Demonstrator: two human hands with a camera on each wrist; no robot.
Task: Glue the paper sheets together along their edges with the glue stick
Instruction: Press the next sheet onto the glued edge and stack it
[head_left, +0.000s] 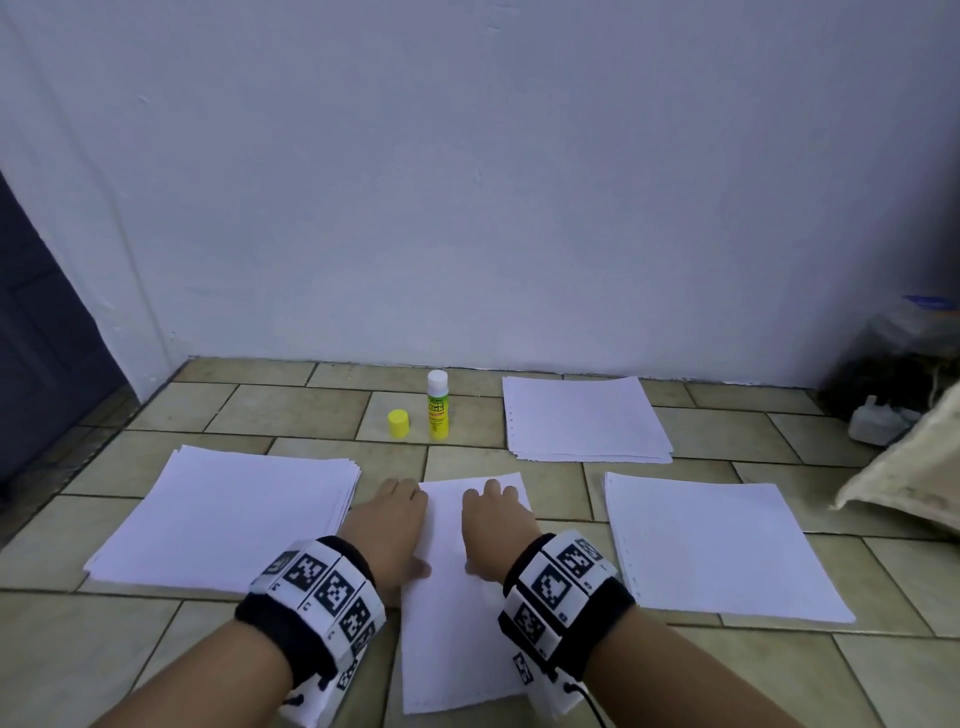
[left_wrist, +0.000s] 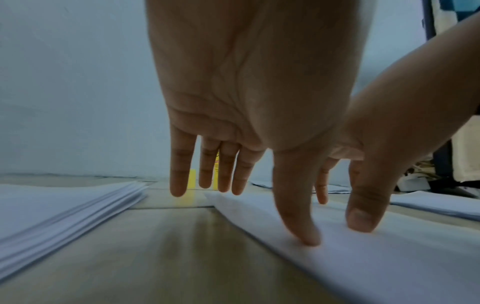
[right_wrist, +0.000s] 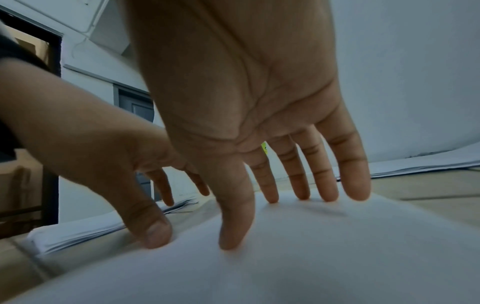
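Now, both hands down flat.
Left hand (head_left: 395, 525): my fingers straight and spread, thumb pressing the left edge of the middle sheet (head_left: 457, 639).
Right hand (head_left: 496, 525): fingers straight, tips and thumb pressing that same sheet.
Glue stick (head_left: 437, 405): upright on the tiled floor (head_left: 311, 410) beyond my hands, uncapped.
Yellow cap (head_left: 399, 423): just left of it.
Paper stacks: left stack (head_left: 228, 519), right stack (head_left: 722, 551), far stack (head_left: 584, 418).

I am looking at white paper sheets (head_left: 457, 597) and white paper piles (head_left: 228, 514) lying on a floor (head_left: 291, 410) of greenish-tan tiles with dark lines between them. The glue stick (head_left: 437, 405) is showing a yellow body with green and red marks and a white top, and its cap (head_left: 399, 423) is glowing bright yellow. My wrist bands (head_left: 317, 597) are showing black and white square patterns, and the wall (head_left: 467, 182) is looking pale bluish white.
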